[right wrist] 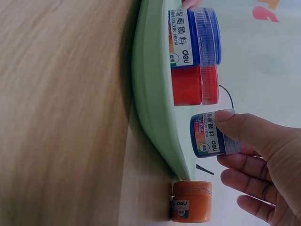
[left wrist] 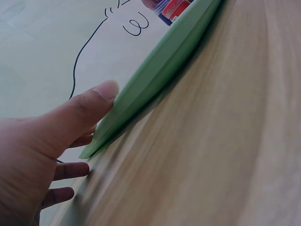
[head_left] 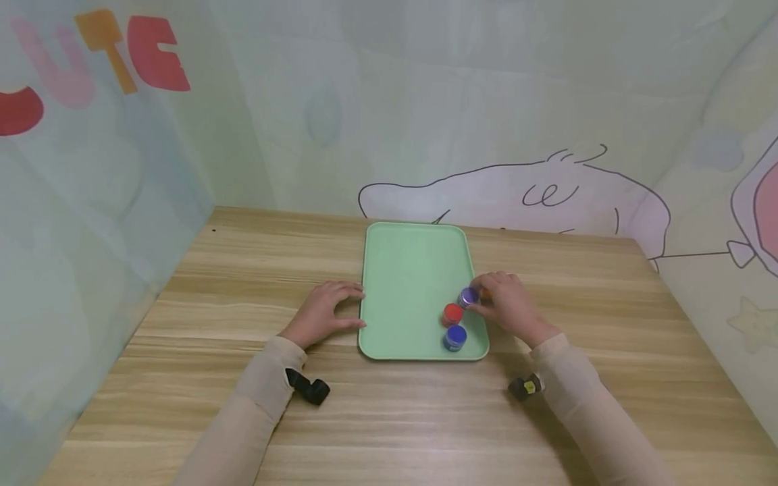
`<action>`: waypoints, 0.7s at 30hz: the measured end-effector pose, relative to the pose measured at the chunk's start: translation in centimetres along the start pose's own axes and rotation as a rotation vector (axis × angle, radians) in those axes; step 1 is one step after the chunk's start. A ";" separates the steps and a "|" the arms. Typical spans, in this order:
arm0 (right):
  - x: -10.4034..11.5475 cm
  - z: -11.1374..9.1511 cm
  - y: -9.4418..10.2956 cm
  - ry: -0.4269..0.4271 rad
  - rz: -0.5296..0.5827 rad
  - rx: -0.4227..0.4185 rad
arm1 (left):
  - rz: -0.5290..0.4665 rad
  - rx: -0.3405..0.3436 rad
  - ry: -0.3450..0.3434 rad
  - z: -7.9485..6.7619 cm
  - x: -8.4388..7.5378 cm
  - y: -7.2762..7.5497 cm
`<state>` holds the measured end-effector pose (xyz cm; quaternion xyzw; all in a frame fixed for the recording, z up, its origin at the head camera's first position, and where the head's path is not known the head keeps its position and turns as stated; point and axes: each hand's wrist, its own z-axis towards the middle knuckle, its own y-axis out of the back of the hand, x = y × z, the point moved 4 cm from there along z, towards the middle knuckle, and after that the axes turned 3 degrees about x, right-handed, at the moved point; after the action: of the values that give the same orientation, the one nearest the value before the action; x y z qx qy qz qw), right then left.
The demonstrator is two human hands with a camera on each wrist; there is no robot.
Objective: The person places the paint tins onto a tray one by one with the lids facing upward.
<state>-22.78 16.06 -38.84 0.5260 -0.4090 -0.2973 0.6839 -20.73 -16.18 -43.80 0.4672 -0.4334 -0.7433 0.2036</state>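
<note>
My right hand (head_left: 507,304) pinches a small purple paint jar (head_left: 468,298) between thumb and fingers. In the right wrist view this jar (right wrist: 207,135) is tilted, over the tray's right side. A red paint jar (head_left: 452,315) and a blue paint jar (head_left: 455,338) stand side by side on the green tray (head_left: 404,283). My left hand (head_left: 325,312) is at the tray's left edge, fingers spread. Its thumb rests against the rim, as the left wrist view shows.
Just outside the tray's right edge, an orange paint jar (right wrist: 192,202) stands on the wooden table (head_left: 389,418), mostly hidden behind my right hand in the head view. A printed cloth wall (head_left: 425,101) rises behind the table.
</note>
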 end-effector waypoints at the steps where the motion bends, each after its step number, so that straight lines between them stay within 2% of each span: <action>1: 0.0 0.0 0.0 0.004 0.000 -0.003 | 0.001 0.001 0.002 0.0 0.0 0.0; 11: 0.1 0.6 -0.3 0.027 0.009 -0.017 | 0.013 0.007 0.007 0.0 -0.1 0.1; 21: 0.3 0.9 -0.7 0.028 0.045 0.009 | 0.009 -0.001 0.004 -0.1 -0.1 0.0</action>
<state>-23.46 15.20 -39.38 0.5239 -0.4126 -0.2723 0.6937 -20.62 -16.17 -43.77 0.4667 -0.4348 -0.7415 0.2080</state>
